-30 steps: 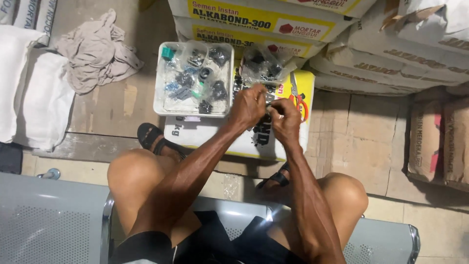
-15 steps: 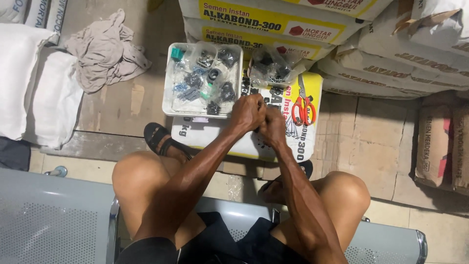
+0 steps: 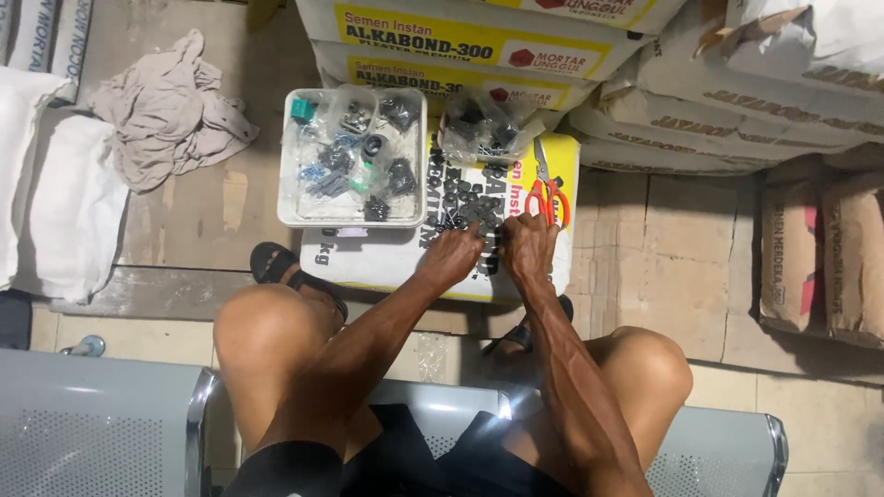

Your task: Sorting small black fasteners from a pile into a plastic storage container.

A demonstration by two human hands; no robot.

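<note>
My left hand (image 3: 451, 256) and my right hand (image 3: 527, 248) rest side by side, knuckles up, on a white sack (image 3: 368, 256) lying flat in front of my knees. Their fingertips touch a loose pile of small dark parts (image 3: 470, 198) spread on the sack; what the curled fingers hold is hidden. Just left of the pile stands a white tray (image 3: 287, 156) filled with small clear bags of dark and bluish parts. A clear plastic bag (image 3: 483, 124) of dark parts lies behind the pile. Orange-handled scissors (image 3: 550, 195) lie right of my right hand.
Stacked cement sacks (image 3: 460, 37) rise behind the work spot, and brown sacks (image 3: 820, 258) stand at the right. A crumpled grey cloth (image 3: 166, 110) and white sacks (image 3: 64, 202) lie at the left. I sit on a metal bench (image 3: 92, 423); a sandalled foot (image 3: 276, 262) is below the tray.
Both hands were pressed together above the sack; now they have come apart and lowered onto the pile of small dark parts.
</note>
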